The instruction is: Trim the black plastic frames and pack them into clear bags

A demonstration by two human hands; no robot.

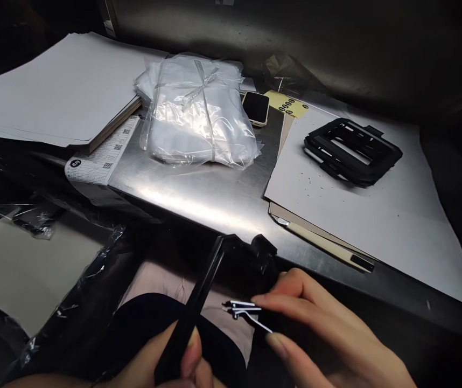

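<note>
In the head view, my left hand [190,355] is closed around one bar of a black plastic frame [204,275]. The bar tilts up and away, and a bent corner and a curved tab show at its far end. Beside it, my right hand [328,323] pinches a small shiny pronged tool [247,310] between thumb and fingers. Its narrow tips point left at the frame bar, a little apart from it. The tool's exact kind is unclear. Dark shadow hides part of the frame near my right fingers.
Black frames [352,151] are stacked on a white sheet [408,215] at right. Near the bench edge lies a cream-handled knife [323,242]. Tied clear plastic bags [198,113], a phone [256,108], yellow stickers [285,103], a paper stack [61,86] and a label sheet [102,156] occupy the metal bench.
</note>
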